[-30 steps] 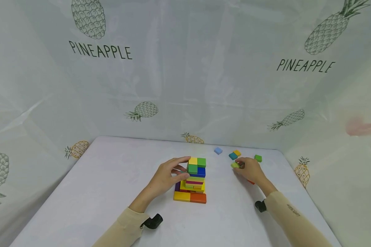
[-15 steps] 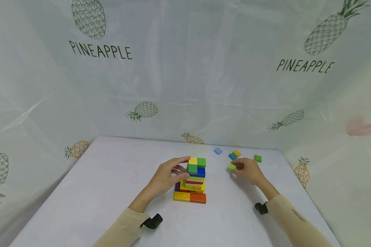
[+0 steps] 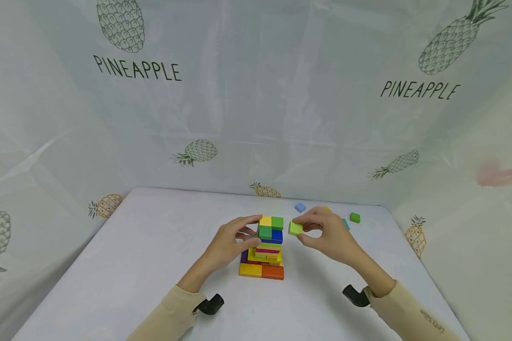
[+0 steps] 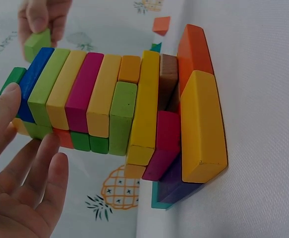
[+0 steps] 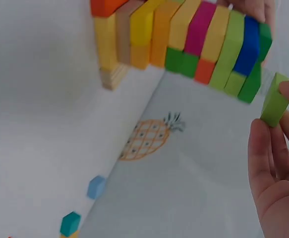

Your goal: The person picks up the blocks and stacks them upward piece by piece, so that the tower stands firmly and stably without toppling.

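Note:
A tower of coloured wooden blocks [image 3: 269, 252] stands mid-table on a wider base with yellow and orange blocks in front. My left hand [image 3: 226, 244] holds the tower's upper left side between thumb and fingers; in the left wrist view the thumb [image 4: 10, 94] lies against a green block near the top. A lime green block [image 3: 296, 228] is pinched between the thumb and fingertips of my right hand [image 3: 330, 237], just right of the tower's top. The right wrist view shows this lime block [image 5: 274, 100] raised, with a narrow gap to the tower.
Toward the table's back edge lie a light blue block [image 3: 300, 207], a yellow block [image 3: 326, 209] partly behind the right hand, a teal block [image 3: 346, 224] and a green block [image 3: 355, 218]. A pineapple-print sheet [image 3: 256, 104] hangs behind the white table [image 3: 166, 227].
My right hand has carried the lime green block left from the loose blocks to beside the tower's top. The left hand has stayed on the tower.

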Available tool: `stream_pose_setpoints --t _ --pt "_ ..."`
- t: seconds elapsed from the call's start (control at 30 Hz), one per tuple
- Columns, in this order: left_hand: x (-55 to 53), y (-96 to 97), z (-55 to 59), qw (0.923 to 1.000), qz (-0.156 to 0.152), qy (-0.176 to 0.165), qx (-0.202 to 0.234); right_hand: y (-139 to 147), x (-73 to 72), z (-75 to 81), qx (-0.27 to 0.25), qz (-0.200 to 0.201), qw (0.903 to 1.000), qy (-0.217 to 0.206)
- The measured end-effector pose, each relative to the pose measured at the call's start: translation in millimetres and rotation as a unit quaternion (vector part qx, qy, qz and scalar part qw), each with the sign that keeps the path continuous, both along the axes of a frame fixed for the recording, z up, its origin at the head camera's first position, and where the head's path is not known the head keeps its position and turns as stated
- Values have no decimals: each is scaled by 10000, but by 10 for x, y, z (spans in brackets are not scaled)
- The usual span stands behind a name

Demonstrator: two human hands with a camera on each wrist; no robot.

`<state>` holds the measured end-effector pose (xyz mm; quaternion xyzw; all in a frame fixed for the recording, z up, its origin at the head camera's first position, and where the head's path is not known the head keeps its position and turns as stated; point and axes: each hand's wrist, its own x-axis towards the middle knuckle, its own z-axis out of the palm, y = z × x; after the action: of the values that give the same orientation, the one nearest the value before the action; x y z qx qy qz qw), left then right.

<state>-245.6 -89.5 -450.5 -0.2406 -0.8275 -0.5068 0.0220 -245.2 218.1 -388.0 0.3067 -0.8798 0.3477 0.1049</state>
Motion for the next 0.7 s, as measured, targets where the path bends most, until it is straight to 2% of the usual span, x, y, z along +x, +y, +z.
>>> stream_pose_setpoints --t 0.2,0.5,0.7 --pt "-4 -22 -34 10000 -22 44 47 -228 107 48 239 247 9994 -76" --pt "11 -15 20 9999 -72 -23 87 -357 111 -12 362 117 9991 210" --pt "-1 -11 12 10000 -64 28 19 -374 102 -52 310 26 9986 427"
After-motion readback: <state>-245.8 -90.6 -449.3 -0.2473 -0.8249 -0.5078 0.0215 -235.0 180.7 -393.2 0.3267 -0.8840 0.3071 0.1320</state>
